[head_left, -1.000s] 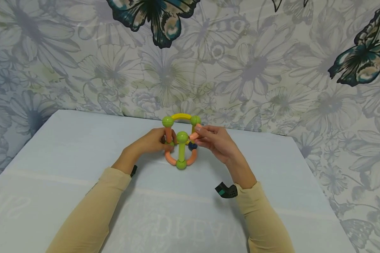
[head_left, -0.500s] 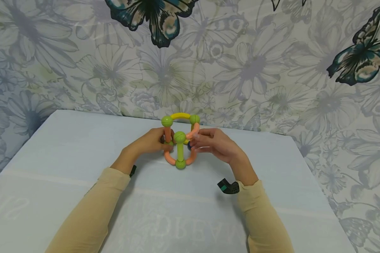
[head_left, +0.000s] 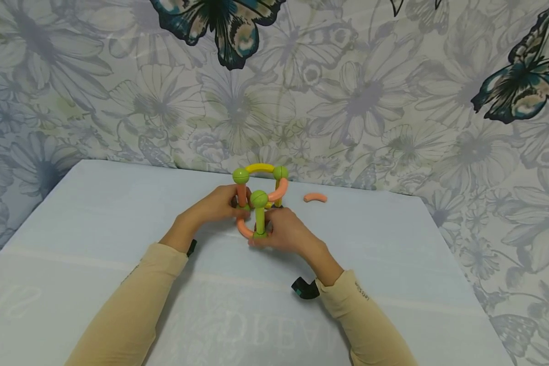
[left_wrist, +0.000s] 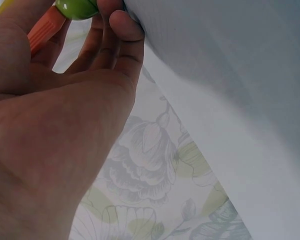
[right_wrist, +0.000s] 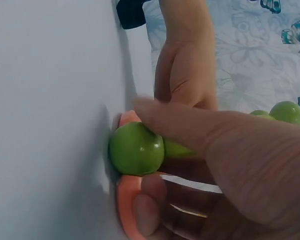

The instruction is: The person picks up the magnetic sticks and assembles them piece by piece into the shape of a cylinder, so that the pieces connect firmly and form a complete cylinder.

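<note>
A toy frame of green balls (head_left: 258, 199) and coloured rods stands upright near the table's back edge. A yellow curved rod (head_left: 259, 167) tops it, and an orange curved rod (head_left: 281, 189) joins the front ball to the back right one. My left hand (head_left: 219, 204) holds the frame's left side, by an orange rod (left_wrist: 47, 29) and a green ball (left_wrist: 77, 7). Low at the front, my right hand (head_left: 287, 232) grips the frame; its thumb lies over the lower green ball (right_wrist: 136, 149) and its fingertips touch an orange rod (right_wrist: 127, 200). The dark blue ball is mostly hidden behind this hand.
A loose orange curved rod (head_left: 315, 197) lies on the table right of the frame. The white-covered table (head_left: 201, 315) meets a flower-and-butterfly patterned wall (head_left: 370, 101) just behind the frame. Dark wrist camera mounts (head_left: 305, 288) stick out below the sleeves.
My right hand has let go of the upper orange curved rod, which now bridges two balls, and moved down to the frame's lower front. The loose rod has come into sight. My left hand stays put.
</note>
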Tool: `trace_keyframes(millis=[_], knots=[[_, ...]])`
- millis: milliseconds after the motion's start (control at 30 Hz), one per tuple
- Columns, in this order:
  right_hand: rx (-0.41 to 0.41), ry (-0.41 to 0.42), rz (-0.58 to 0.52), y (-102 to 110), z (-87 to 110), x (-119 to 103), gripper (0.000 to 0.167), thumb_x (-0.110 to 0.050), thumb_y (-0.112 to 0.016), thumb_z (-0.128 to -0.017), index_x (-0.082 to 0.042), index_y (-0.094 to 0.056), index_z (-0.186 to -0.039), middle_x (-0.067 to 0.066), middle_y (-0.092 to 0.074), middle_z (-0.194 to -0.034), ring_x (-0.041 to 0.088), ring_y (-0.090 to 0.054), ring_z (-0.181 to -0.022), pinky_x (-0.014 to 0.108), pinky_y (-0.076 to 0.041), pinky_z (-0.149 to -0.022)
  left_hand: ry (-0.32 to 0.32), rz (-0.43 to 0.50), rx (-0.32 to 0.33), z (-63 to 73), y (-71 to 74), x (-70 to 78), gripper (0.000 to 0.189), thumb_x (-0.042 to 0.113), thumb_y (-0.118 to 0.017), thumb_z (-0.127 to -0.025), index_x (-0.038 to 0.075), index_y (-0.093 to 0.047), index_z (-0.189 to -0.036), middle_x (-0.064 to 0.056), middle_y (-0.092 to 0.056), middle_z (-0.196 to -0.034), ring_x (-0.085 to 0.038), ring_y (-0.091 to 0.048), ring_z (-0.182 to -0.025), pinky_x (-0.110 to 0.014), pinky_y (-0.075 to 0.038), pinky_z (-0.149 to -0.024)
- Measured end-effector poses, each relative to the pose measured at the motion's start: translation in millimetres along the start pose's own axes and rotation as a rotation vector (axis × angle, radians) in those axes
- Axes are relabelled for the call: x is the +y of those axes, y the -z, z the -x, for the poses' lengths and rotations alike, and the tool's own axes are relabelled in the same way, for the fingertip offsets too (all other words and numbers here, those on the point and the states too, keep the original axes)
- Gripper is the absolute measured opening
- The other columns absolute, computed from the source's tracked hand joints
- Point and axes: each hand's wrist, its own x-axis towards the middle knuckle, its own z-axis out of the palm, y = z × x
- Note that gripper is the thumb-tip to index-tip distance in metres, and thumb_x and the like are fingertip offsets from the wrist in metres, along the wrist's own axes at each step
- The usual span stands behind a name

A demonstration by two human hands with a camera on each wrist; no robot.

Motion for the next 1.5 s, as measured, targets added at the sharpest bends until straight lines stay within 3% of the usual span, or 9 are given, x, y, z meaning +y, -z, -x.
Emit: trace_keyframes(millis=[167,367,633,933,1233,1500], knots=[[0.086,-0.064,-0.021,-0.4,0.4,6.5,0.023,-0.034,-0.086,-0.09,-0.018,-0.072,-0.081,-0.004,-0.068,-0.067,0.007,-0.053,-0.057,0.022,-0.039,-0.055,0.001,0.002,0.025,-0.7,-1.1,-1.5,0.021,0.009,-0.083,-0.091,0.009,-0.063,-0.095,-0.009,-0.072,-0.115,-0.022,-0.062,-0.089,-0.035,-0.049,-0.08],[0.14,-0.145,-0.039,4.5,-2.8,18.3,0.016,-0.025,-0.086,-0.09,-0.013,-0.077,-0.092,-0.001,-0.074,-0.081,0.009,-0.064,-0.068,0.025,-0.051,-0.06,0.026,-0.015,0.057,-0.4,-0.2,-2.4,0.018,0.013,-0.083,-0.092,0.008,-0.068,-0.101,-0.009,-0.072,-0.111,-0.023,-0.061,-0.085,-0.035,-0.049,-0.075],[0.258,-0.154,-0.053,4.2,-4.9,31.4,0.011,-0.021,-0.082,-0.092,-0.01,-0.08,-0.095,0.003,-0.074,-0.087,0.015,-0.063,-0.076,0.025,-0.048,-0.06,0.049,-0.048,0.063,-0.1,1.6,-1.1,0.022,0.018,-0.085,-0.091,0.013,-0.063,-0.092,-0.005,-0.069,-0.092,-0.021,-0.06,-0.074,-0.035,-0.049,-0.069],[0.394,-0.098,-0.072,1.7,-5.2,36.1,0.015,-0.026,-0.084,-0.092,-0.011,-0.082,-0.093,0.006,-0.077,-0.101,0.022,-0.073,-0.089,0.031,-0.057,-0.068,-0.014,-0.035,0.123,-2.6,0.5,-0.4,0.018,0.016,-0.085,-0.09,0.015,-0.067,-0.088,-0.001,-0.075,-0.098,-0.018,-0.062,-0.081,-0.035,-0.049,-0.073],[0.376,-0.139,-0.072,4.6,-5.2,39.8,0.016,-0.024,-0.081,-0.094,-0.008,-0.081,-0.093,0.008,-0.078,-0.092,0.024,-0.068,-0.076,0.024,-0.048,-0.055,-0.038,-0.022,0.132,-3.3,-0.3,-0.4,0.016,0.011,-0.085,-0.089,0.013,-0.07,-0.091,-0.002,-0.079,-0.101,-0.017,-0.067,-0.083,-0.033,-0.051,-0.071],[0.358,-0.171,-0.081,9.1,-4.5,41.2,0.016,-0.023,-0.081,-0.094,-0.007,-0.081,-0.095,0.008,-0.079,-0.09,0.022,-0.067,-0.075,0.025,-0.048,-0.057,-0.029,-0.069,0.145,-4.3,-0.1,0.2,0.021,0.015,-0.087,-0.089,0.015,-0.066,-0.089,-0.002,-0.076,-0.099,-0.019,-0.06,-0.076,-0.034,-0.049,-0.068]])
